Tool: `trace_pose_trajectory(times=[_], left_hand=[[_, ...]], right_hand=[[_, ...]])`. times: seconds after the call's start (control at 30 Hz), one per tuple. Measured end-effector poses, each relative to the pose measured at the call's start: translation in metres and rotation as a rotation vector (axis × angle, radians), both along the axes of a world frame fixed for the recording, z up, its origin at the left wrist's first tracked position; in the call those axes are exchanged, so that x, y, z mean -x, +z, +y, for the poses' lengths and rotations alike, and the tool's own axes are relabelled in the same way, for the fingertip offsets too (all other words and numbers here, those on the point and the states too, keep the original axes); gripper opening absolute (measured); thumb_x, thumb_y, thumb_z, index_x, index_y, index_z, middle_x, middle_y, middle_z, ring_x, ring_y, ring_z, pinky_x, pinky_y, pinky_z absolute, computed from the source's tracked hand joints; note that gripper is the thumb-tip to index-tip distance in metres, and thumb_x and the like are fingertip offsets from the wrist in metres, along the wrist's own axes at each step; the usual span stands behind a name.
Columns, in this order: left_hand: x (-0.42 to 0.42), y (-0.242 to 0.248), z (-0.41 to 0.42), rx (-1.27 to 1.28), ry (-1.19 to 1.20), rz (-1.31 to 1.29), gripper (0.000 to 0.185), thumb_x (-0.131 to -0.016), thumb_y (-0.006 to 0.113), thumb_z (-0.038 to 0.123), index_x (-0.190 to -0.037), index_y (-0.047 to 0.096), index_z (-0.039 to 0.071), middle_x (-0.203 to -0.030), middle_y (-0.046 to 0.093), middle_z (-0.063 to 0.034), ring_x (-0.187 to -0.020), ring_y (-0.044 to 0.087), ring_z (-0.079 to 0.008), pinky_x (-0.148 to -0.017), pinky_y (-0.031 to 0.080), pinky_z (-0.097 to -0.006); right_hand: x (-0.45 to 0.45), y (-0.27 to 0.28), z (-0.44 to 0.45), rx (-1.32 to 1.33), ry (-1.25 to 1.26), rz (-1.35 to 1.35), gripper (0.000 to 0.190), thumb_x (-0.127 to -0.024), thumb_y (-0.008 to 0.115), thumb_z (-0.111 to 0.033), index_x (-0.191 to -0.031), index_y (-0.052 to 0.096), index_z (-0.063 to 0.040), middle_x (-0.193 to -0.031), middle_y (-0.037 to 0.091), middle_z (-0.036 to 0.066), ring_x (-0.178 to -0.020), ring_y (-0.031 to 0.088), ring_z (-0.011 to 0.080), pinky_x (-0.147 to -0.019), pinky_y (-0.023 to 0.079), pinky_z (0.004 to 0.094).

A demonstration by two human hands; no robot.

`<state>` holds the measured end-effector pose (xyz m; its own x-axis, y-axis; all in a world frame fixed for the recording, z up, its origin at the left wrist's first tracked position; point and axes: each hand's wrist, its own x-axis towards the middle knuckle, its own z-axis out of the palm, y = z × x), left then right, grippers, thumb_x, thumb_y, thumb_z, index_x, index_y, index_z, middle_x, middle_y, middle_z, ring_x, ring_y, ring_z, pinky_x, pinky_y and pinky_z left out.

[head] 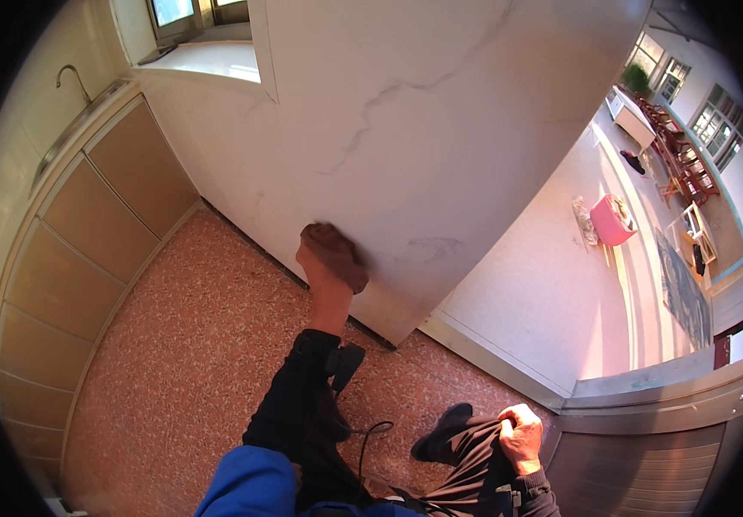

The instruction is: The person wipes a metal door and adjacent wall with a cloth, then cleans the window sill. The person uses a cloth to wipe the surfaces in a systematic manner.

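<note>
My left hand (328,274) reaches out low against the white marble-patterned wall (410,168). It presses a brown cloth (339,255) to the wall, and the cloth hides most of the fingers. Close by on the wall's surface are faint grey marks (436,245). My right hand (521,433) rests on my right knee, its fingers curled at the dark trousers (475,465); whether they pinch the fabric is unclear. A black device (347,365) with a cable is strapped at my left wrist.
Tan cabinets (80,239) and a sink tap (74,81) line the left side. Speckled red flooring (184,362) lies below. Past the wall's right edge, a doorway shows a pink bin (612,220), wooden chairs (688,171) and a white table (630,119). A brown door (636,465) is at lower right.
</note>
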<state>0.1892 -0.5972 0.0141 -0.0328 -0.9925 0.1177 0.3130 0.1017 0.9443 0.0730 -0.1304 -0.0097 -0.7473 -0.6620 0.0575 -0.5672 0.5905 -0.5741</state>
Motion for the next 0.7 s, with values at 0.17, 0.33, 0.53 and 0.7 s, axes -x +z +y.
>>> trace_pose_trajectory(times=[0.17, 0.33, 0.53, 0.7], left_hand=[[-0.005, 0.043, 0.029, 0.161, 0.000, -0.330, 0.011, -0.103, 0.057, 0.005, -0.097, 0.056, -0.004, -0.082, 0.063, -0.0055, -0.076, 0.059, -0.0177, -0.064, 0.049, -0.0359], [-0.012, -0.006, 0.016, 0.045, -0.121, -0.112, 0.013, -0.104, 0.062, 0.008, -0.098, 0.056, -0.002, -0.085, 0.064, -0.0072, -0.075, 0.059, -0.0220, -0.064, 0.048, -0.0387], [-0.009, -0.068, 0.004, -0.355, -0.198, 0.349, 0.013, -0.105, 0.059, 0.006, -0.095, 0.052, 0.005, -0.090, 0.060, -0.0050, -0.074, 0.055, -0.0178, -0.064, 0.047, -0.0345], [-0.013, -0.067, 0.018, -0.151, -0.219, 0.118, 0.012, -0.107, 0.056, 0.009, -0.096, 0.052, 0.006, -0.089, 0.059, -0.0050, -0.077, 0.056, -0.0175, -0.065, 0.048, -0.0357]], right_hand=[[0.001, 0.000, 0.012, 0.018, -0.014, 0.015, 0.008, -0.082, 0.071, 0.000, -0.086, 0.076, -0.004, -0.087, 0.073, 0.012, -0.077, 0.074, 0.0278, -0.073, 0.059, 0.0366], [0.001, 0.001, 0.015, 0.043, -0.011, 0.021, 0.008, -0.082, 0.069, 0.000, -0.084, 0.075, -0.005, -0.084, 0.072, 0.011, -0.075, 0.072, 0.0264, -0.072, 0.057, 0.0358], [0.002, 0.004, 0.009, 0.038, -0.009, 0.021, 0.008, -0.083, 0.068, 0.000, -0.083, 0.074, -0.005, -0.082, 0.072, 0.011, -0.075, 0.072, 0.0262, -0.071, 0.056, 0.0361], [0.002, 0.004, 0.006, 0.045, -0.017, 0.020, 0.008, -0.083, 0.068, 0.001, -0.083, 0.074, -0.005, -0.080, 0.071, 0.010, -0.073, 0.071, 0.0248, -0.070, 0.056, 0.0351]])
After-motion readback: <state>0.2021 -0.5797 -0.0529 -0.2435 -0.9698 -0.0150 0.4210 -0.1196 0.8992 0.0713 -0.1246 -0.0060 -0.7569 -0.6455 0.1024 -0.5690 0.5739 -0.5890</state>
